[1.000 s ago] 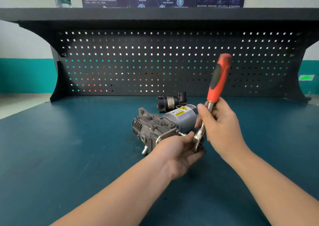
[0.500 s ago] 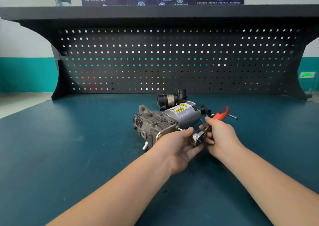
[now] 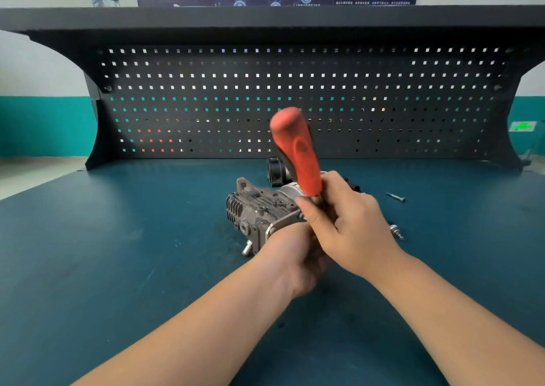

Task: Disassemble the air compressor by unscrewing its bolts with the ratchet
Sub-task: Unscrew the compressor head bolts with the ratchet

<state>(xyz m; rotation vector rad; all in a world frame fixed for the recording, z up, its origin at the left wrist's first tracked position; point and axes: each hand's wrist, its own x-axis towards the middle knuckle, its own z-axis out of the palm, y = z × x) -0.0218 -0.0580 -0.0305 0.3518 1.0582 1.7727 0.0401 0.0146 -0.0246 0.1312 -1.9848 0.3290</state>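
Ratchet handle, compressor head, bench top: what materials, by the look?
Ratchet handle: red moulded plastic or rubber, matte, with a recessed grip panel; blurred, so texture is unclear.
Compressor head: likely cast aluminium, dull grey and unpainted, with cooling fins and rough cast edges.
Motor can behind it: smooth metal, satin silver.
Bench top: dark teal mat or coated surface, matte, with scuffs and light scratches; substrate not visible.

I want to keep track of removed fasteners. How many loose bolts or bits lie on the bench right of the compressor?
2: a long bolt farther back, and a short metal piece just past the right hand. The hands may hide more.
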